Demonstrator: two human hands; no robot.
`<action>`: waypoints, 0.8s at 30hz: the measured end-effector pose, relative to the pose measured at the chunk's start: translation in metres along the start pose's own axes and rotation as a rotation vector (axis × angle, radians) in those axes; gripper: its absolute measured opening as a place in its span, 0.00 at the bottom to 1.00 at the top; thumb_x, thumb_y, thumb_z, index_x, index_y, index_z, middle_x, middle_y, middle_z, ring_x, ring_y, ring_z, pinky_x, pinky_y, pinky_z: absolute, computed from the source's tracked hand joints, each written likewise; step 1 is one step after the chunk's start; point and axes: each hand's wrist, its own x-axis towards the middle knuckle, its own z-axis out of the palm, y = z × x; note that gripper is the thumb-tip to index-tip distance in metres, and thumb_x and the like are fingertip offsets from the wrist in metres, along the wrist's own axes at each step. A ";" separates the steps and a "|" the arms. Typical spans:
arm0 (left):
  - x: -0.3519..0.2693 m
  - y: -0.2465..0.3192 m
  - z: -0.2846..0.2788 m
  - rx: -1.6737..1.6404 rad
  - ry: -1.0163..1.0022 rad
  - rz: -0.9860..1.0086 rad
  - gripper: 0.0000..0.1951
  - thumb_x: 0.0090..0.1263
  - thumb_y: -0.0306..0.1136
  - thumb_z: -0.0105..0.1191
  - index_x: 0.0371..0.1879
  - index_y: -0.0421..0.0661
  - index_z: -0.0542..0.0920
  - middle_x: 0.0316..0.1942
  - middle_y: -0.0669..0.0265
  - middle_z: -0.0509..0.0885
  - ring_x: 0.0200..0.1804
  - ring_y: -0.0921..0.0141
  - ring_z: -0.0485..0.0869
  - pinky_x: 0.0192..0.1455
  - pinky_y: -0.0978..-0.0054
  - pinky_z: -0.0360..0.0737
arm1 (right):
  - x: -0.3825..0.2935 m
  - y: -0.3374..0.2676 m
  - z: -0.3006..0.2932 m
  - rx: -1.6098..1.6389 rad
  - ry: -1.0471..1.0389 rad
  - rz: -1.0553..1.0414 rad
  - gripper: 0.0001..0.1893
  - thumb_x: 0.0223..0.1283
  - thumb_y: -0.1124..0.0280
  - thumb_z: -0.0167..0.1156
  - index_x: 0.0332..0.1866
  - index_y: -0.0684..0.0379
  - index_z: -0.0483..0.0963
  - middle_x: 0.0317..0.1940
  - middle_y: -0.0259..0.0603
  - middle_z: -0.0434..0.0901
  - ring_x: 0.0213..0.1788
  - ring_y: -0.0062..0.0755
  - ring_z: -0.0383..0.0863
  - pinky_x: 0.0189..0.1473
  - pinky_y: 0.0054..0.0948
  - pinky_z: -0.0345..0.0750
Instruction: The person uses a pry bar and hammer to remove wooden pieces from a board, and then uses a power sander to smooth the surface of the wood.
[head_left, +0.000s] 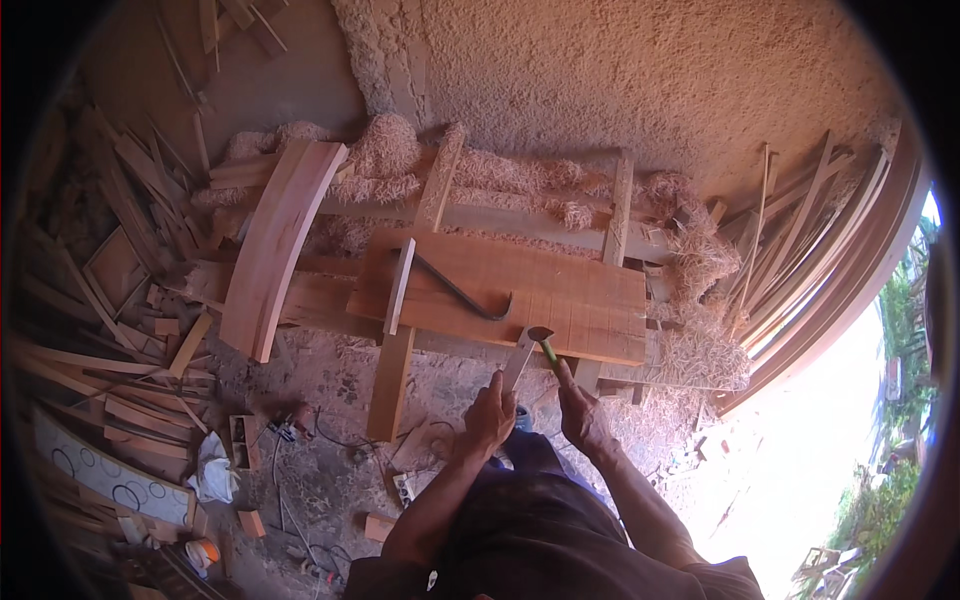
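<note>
My left hand (491, 412) grips a short flat piece of wood (517, 360), held up near the front edge of a broad reddish-brown board (480, 292). In my right hand (583, 411) is the green handle of a hammer (549, 351). Its dark metal head is at the upper end of the wood piece; whether the two touch, I cannot tell. On the board rests a dark metal bar with a hooked end (469, 292). A narrow pale wooden strip (400, 286) lies across the board's left part, over the bar's far end.
Timber crosspieces (391, 386) support the board. Curved planks (281, 247) lie to the left, among wood shavings (386, 146). Long strips lean at the right (795, 247). Offcuts (146, 409), a power tool (289, 427) and its cord cover the left floor.
</note>
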 end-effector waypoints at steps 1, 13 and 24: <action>0.002 -0.001 0.001 0.006 -0.013 -0.001 0.28 0.74 0.45 0.52 0.70 0.48 0.69 0.43 0.46 0.84 0.44 0.46 0.85 0.47 0.48 0.81 | 0.000 -0.003 -0.001 -0.014 -0.032 0.028 0.34 0.71 0.78 0.50 0.81 0.51 0.53 0.35 0.64 0.80 0.35 0.65 0.83 0.35 0.49 0.77; 0.007 0.002 0.000 0.011 -0.024 0.020 0.28 0.75 0.46 0.51 0.71 0.48 0.68 0.42 0.45 0.84 0.42 0.46 0.86 0.46 0.47 0.82 | 0.000 -0.008 -0.004 -0.107 -0.082 0.060 0.39 0.64 0.83 0.50 0.81 0.51 0.53 0.29 0.60 0.79 0.33 0.61 0.83 0.36 0.51 0.78; -0.003 0.006 0.003 0.048 0.008 -0.014 0.27 0.74 0.45 0.53 0.69 0.49 0.68 0.41 0.46 0.84 0.41 0.45 0.85 0.45 0.47 0.82 | 0.004 -0.027 -0.008 -0.039 0.494 -0.359 0.37 0.66 0.83 0.51 0.80 0.52 0.54 0.36 0.61 0.82 0.30 0.61 0.83 0.31 0.50 0.78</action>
